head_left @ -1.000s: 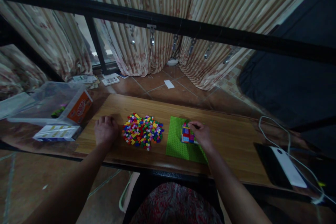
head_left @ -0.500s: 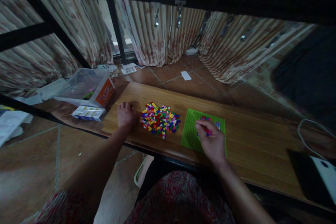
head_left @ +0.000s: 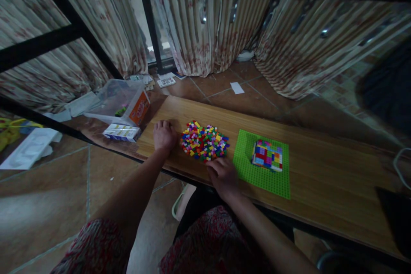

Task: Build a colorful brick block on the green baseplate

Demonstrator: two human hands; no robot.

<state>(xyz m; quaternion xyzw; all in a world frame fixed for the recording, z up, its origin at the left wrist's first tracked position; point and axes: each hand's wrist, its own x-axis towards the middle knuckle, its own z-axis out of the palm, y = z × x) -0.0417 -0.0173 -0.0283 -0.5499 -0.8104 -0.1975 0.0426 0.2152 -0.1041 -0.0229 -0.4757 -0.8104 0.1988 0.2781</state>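
A heap of small multicoloured building bricks [head_left: 204,140] lies spread on the wooden bench top. Left of the heap, my left hand [head_left: 164,136] rests on the wood with its fingers curled in; its palm is hidden and no brick shows in it. My right hand [head_left: 224,176] is at the heap's near right edge, thumb and fingers drawn together at the outermost bricks. Whatever is between those fingertips is too small to make out. On the green studded baseplate [head_left: 245,167], right of that hand, stands a low block of joined bricks [head_left: 267,156] in several colours.
The wooden bench top [head_left: 324,175] runs on to the right, where a dark flat object [head_left: 393,218] and a white cable [head_left: 400,165] lie. A clear plastic bin [head_left: 117,102] and a small carton [head_left: 122,132] stand left of it. Black metal bars [head_left: 93,58] cross ahead.
My right hand has moved left from above the baseplate to the edge of the brick heap, uncovering the joined block. My left hand stays on the bench; the view has shifted slightly.
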